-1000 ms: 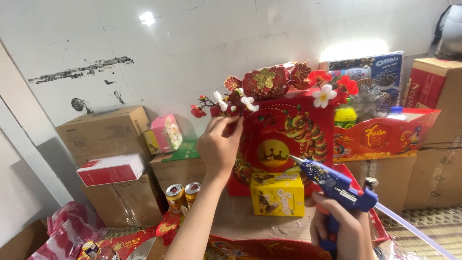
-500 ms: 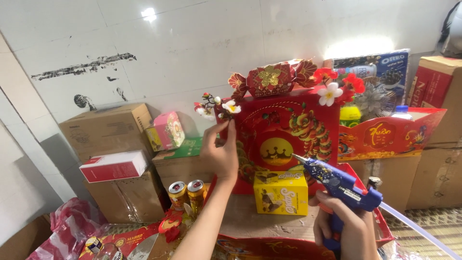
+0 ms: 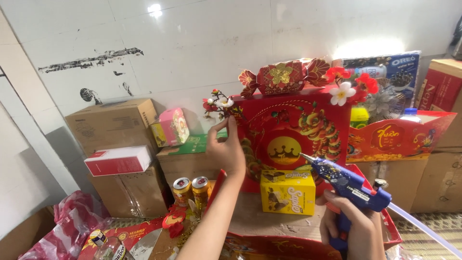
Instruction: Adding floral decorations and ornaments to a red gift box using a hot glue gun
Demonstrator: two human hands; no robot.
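The left hand [image 3: 230, 150] has slid the artificial blossom sprig [image 3: 217, 103] down to the red gift box's [image 3: 288, 139] upper-left corner, pinching its stem there. The right hand [image 3: 353, 226] stays wrapped around the blue glue gun [image 3: 349, 185], nozzle now nearer the box.

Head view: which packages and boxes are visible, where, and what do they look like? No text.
Tall red gift box with gold dragon art: centre, upright against the wall.
Small yellow snack box: in front of it.
Flat red-and-white carton: left, on the brown cardboard boxes.
Pink rounded box: on the same stack.
Two gold drink cans: left of the yellow box.
Blue biscuit pack: upper right.
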